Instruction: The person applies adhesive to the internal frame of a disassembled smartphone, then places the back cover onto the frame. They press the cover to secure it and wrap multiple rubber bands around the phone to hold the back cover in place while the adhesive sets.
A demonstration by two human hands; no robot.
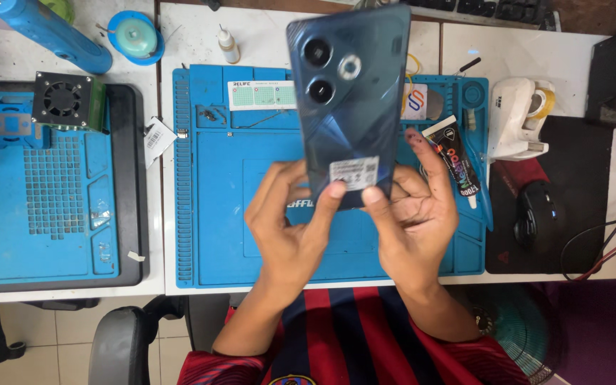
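A dark blue smartphone (347,100) is held upright above the blue work mat (215,214), its back toward me, showing three round camera lenses and a white sticker near the bottom. My left hand (286,232) grips its lower left edge, thumb on the sticker. My right hand (415,217) holds the lower right edge, thumb on the back beside the sticker. Under my right hand lies a black glue tube (458,164) with a white nozzle.
A white tape dispenser (518,117) and a black mouse (536,214) on a dark pad sit at right. A small glue bottle (228,45), a round blue tin (135,36), a blue tool (44,28) and a small fan (65,100) on another blue mat are at left.
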